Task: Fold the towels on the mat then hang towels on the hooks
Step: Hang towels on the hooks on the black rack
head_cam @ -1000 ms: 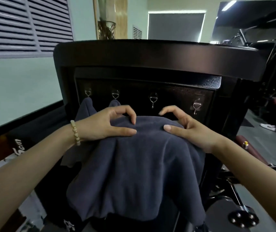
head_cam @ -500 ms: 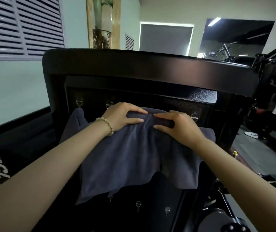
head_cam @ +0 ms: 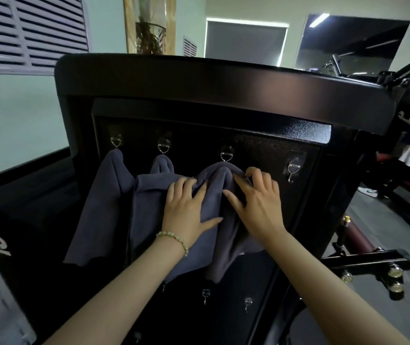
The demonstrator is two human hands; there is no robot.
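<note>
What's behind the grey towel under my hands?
A black panel, with a hook showing just above the towel and small hooks below it. The hook's tip is covered by cloth, so I can't see whether it has caught.

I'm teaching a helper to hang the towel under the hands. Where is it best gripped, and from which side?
Probably pinch the bunched peak of the towel just below the third top-row hook, coming from the front. The cloth gathers into a ridge there; everything lower hangs limp.
</note>
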